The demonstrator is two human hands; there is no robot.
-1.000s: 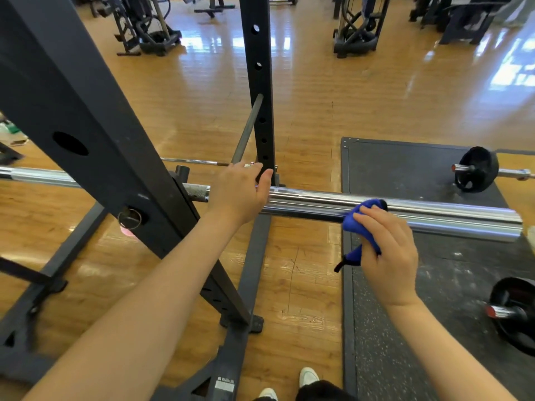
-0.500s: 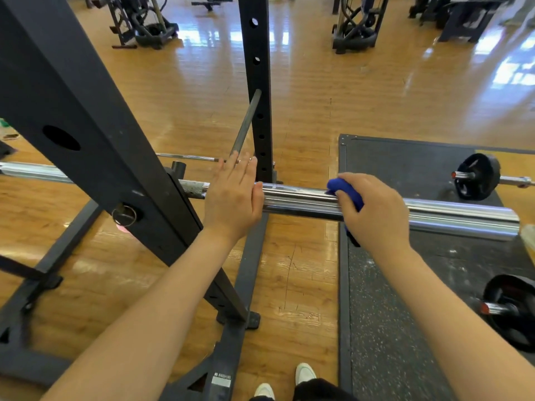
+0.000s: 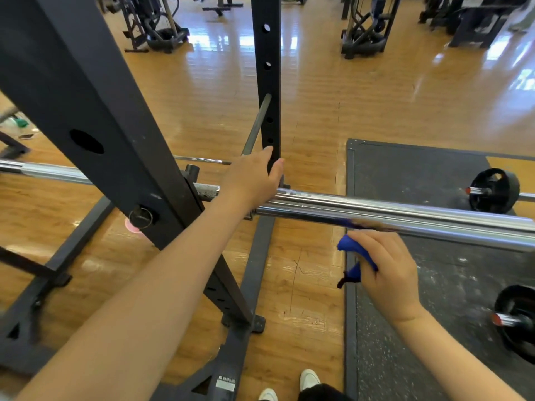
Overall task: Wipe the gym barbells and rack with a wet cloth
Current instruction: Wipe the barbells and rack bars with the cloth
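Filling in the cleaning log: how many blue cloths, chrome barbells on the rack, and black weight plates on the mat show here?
Blue cloths: 1
Chrome barbells on the rack: 1
Black weight plates on the mat: 2
Total: 4

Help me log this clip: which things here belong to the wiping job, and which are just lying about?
In the job:
cloth, in the right hand
barbell, under the left hand
rack

Lying about:
mat
plates on another bar
gym machines
bottle
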